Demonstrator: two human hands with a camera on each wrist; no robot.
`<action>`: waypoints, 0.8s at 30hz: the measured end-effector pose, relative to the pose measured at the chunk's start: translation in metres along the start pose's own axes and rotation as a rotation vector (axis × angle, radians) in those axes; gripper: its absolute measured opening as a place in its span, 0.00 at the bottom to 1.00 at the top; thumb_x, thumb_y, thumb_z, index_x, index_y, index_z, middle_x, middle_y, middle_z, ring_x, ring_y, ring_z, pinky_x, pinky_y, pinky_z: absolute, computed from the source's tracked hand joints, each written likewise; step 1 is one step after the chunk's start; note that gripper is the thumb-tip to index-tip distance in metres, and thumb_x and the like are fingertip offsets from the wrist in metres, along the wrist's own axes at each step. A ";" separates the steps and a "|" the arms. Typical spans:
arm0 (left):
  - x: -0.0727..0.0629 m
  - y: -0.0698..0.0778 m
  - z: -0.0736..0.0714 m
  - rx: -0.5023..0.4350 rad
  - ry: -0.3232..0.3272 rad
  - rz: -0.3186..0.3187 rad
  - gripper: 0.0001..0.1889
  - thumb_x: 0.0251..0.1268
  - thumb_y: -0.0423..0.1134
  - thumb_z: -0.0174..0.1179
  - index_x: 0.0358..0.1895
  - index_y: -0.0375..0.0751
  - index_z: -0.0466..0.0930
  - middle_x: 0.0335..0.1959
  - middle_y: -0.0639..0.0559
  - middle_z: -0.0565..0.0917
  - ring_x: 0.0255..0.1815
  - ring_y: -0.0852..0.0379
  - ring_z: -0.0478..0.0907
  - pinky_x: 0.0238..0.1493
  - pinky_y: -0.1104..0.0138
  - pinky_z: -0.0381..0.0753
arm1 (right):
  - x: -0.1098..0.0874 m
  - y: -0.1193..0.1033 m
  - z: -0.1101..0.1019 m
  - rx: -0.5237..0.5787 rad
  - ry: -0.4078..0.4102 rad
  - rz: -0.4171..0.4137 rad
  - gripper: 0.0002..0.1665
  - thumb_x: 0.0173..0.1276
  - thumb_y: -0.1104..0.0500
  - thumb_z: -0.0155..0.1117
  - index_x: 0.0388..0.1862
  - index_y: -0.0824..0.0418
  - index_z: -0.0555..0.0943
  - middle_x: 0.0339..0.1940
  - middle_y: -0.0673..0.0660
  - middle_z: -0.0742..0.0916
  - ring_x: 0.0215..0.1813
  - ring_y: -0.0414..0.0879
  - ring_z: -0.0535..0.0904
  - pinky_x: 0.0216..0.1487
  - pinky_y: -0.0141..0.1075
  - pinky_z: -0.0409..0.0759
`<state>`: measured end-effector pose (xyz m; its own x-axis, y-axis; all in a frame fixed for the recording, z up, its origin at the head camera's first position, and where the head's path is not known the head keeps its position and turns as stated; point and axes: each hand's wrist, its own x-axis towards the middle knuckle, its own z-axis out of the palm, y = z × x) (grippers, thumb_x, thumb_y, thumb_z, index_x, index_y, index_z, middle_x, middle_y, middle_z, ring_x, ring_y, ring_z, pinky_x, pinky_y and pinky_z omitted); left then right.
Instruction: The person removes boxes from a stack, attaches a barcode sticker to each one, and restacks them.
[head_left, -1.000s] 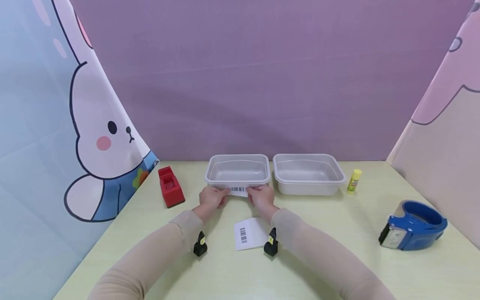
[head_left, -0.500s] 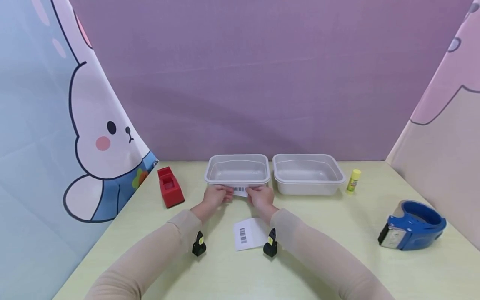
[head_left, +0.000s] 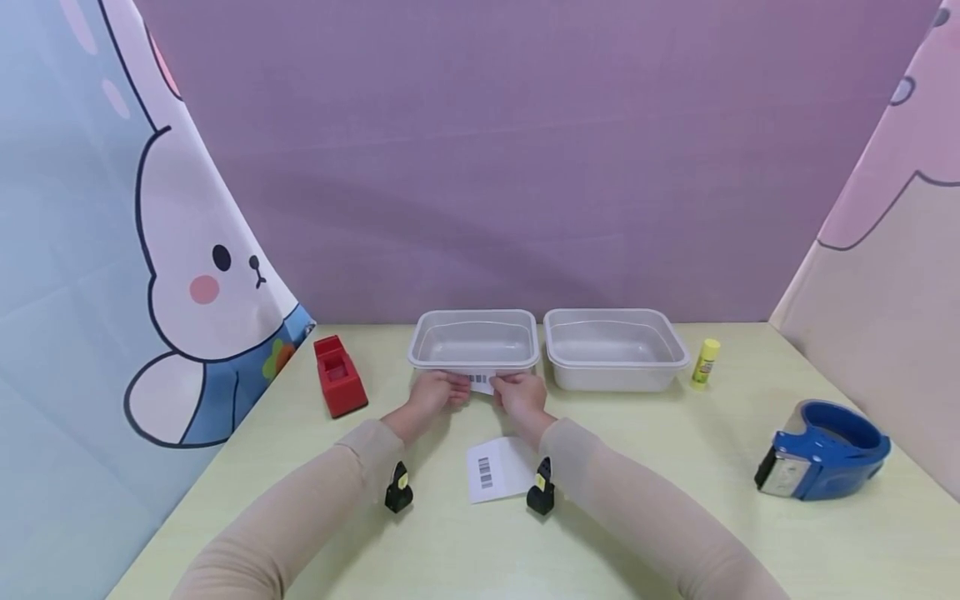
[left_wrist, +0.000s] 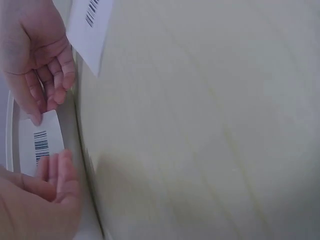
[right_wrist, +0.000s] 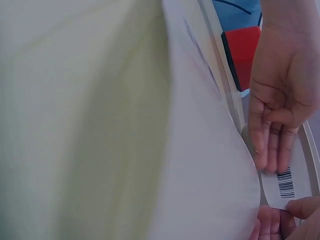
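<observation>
A white barcode label (head_left: 481, 382) lies against the front wall of the left white plastic tub (head_left: 474, 365), with its lower right corner standing out. My left hand (head_left: 435, 393) presses the label's left part with nearly straight fingers, which cover some of the barcode (left_wrist: 42, 142). At the other end, my right hand (head_left: 522, 398) holds the label's edge by the thumb, its fingers curled below, as the right wrist view shows of the label (right_wrist: 285, 187). Between my forearms, a white sheet with a barcode (head_left: 504, 471) rests on the table, partly hidden by the right wrist's camera.
A second white tub (head_left: 611, 379) stands right beside the first. Further right are a yellow glue stick (head_left: 705, 364) and a blue tape dispenser (head_left: 825, 454). A red hollowed desk item (head_left: 340, 377) sits to the left. Purple cloth (head_left: 480, 167) backs the table.
My left hand has shifted right along the label, its fingers straightening out and covering the barcode's left side. The right hand has stayed at the label's right edge.
</observation>
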<state>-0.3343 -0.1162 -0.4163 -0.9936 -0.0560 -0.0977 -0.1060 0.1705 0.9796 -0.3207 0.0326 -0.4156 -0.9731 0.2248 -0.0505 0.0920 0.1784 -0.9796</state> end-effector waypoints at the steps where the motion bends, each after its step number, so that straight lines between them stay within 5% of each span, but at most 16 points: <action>1: 0.000 0.001 0.001 -0.009 -0.012 0.013 0.16 0.59 0.17 0.44 0.46 0.21 0.79 0.42 0.30 0.85 0.36 0.46 0.86 0.44 0.60 0.87 | 0.000 0.000 0.000 0.001 -0.002 -0.002 0.06 0.61 0.60 0.69 0.27 0.63 0.86 0.16 0.53 0.84 0.21 0.41 0.76 0.29 0.31 0.78; 4: 0.001 0.002 0.001 -0.023 -0.038 0.038 0.17 0.60 0.16 0.43 0.47 0.20 0.79 0.43 0.30 0.84 0.41 0.44 0.86 0.50 0.56 0.85 | 0.001 0.001 0.001 -0.011 -0.011 -0.003 0.07 0.62 0.59 0.69 0.30 0.63 0.86 0.17 0.53 0.84 0.21 0.41 0.76 0.31 0.31 0.77; 10: 0.002 -0.002 -0.001 0.002 -0.029 0.015 0.16 0.58 0.16 0.44 0.46 0.20 0.79 0.40 0.32 0.85 0.35 0.50 0.86 0.44 0.59 0.87 | 0.001 0.003 0.001 -0.036 -0.026 0.015 0.08 0.62 0.59 0.68 0.34 0.65 0.86 0.21 0.55 0.86 0.23 0.41 0.77 0.29 0.29 0.76; 16: 0.003 -0.004 -0.003 0.010 -0.059 -0.023 0.17 0.59 0.17 0.44 0.47 0.21 0.79 0.44 0.30 0.84 0.43 0.42 0.85 0.48 0.58 0.86 | -0.002 0.000 0.004 -0.003 0.033 0.022 0.10 0.61 0.60 0.68 0.37 0.66 0.86 0.25 0.58 0.87 0.23 0.40 0.77 0.27 0.29 0.78; 24: 0.008 -0.009 -0.006 -0.054 -0.127 0.042 0.18 0.55 0.16 0.42 0.43 0.20 0.81 0.37 0.33 0.86 0.36 0.48 0.86 0.41 0.61 0.87 | -0.001 -0.004 0.015 0.202 -0.139 0.014 0.10 0.65 0.67 0.61 0.41 0.72 0.84 0.35 0.68 0.88 0.26 0.46 0.85 0.37 0.40 0.88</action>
<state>-0.3409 -0.1239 -0.4250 -0.9944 0.0756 -0.0743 -0.0652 0.1171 0.9910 -0.3232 0.0171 -0.4146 -0.9930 0.0894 -0.0765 0.0748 -0.0219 -0.9970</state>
